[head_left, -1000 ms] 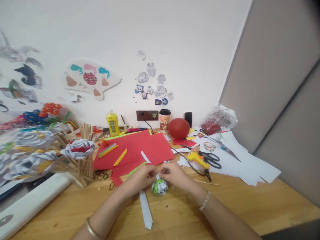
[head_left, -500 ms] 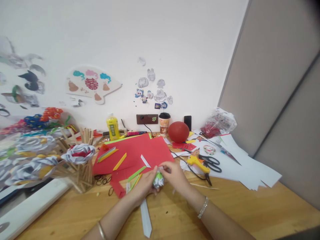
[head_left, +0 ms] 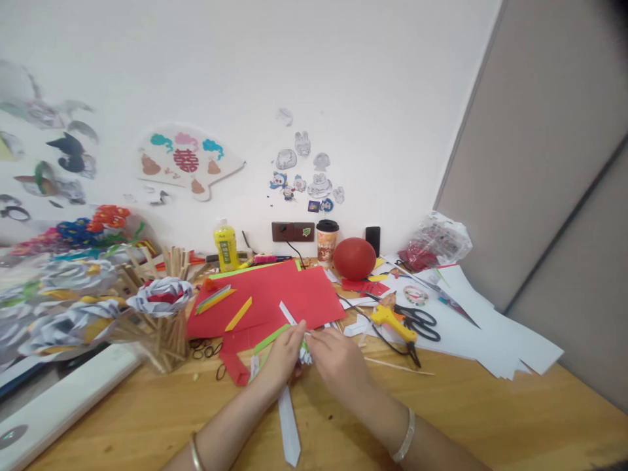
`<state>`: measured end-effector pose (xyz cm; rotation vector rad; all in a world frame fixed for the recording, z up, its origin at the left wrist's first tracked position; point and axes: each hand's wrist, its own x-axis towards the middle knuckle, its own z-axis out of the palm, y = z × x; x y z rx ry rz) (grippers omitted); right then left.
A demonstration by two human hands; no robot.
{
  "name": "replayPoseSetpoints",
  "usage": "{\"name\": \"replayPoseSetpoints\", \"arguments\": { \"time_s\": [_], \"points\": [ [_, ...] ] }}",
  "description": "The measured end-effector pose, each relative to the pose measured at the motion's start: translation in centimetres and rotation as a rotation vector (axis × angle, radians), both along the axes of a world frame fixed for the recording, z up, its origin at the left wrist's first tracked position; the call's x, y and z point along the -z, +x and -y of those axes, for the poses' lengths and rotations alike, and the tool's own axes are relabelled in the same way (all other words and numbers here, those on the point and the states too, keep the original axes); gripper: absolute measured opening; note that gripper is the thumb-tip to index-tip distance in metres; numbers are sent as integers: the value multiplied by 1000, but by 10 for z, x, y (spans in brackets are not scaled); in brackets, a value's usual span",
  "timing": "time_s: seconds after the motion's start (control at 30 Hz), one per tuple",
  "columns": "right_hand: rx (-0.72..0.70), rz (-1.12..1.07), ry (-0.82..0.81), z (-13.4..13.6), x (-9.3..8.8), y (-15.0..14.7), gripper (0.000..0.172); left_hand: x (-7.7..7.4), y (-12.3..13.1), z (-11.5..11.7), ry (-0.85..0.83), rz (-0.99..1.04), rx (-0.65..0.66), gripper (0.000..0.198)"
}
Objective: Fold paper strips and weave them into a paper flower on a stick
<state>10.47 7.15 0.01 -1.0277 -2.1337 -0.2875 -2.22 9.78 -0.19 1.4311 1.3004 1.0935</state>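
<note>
Low over the table, my left hand (head_left: 283,356) is closed around a small paper flower (head_left: 306,356) of white folds with some green. My right hand (head_left: 339,361) covers much of it, its fingers pinched at the flower's upper edge. Both hands nearly touch there, so most of the flower is hidden. A folded white paper strip (head_left: 289,428) lies toward me, its far end out of sight beneath my left hand. Just beyond the hands are a white strip (head_left: 288,313) and a green strip (head_left: 269,337) by red paper (head_left: 275,288).
To the right lie a yellow glue gun (head_left: 392,322) with its cord, black-handled scissors (head_left: 422,322) and white sheets (head_left: 510,333). Behind stand a yellow bottle (head_left: 226,246), a cup (head_left: 326,242) and a red balloon (head_left: 354,259). Wooden sticks (head_left: 167,340) and paper flowers (head_left: 73,324) crowd the left.
My right hand has turned and closed in over the flower, hiding more of it. The left hand keeps its hold. The whole view has shifted slightly.
</note>
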Motion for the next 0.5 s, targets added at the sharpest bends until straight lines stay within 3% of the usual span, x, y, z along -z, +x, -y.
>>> {"name": "replayPoseSetpoints", "arguments": {
  "time_s": [0.1, 0.27, 0.37, 0.5],
  "points": [
    [-29, 26, 54, 8, -1, -3, 26, -5, -4, -1, 69, 24, -11, 36],
    [29, -166, -121, 9, -7, 1, 36, -20, -7, 4, 67, -48, -14, 33],
    [-22, -60, -47, 5, -3, -1, 38, -22, -5, 7, 66, -53, -17, 33],
    [-34, 48, 80, 3, 2, -3, 40, -14, -2, 5, -45, -9, -27, 39]
  ]
}}
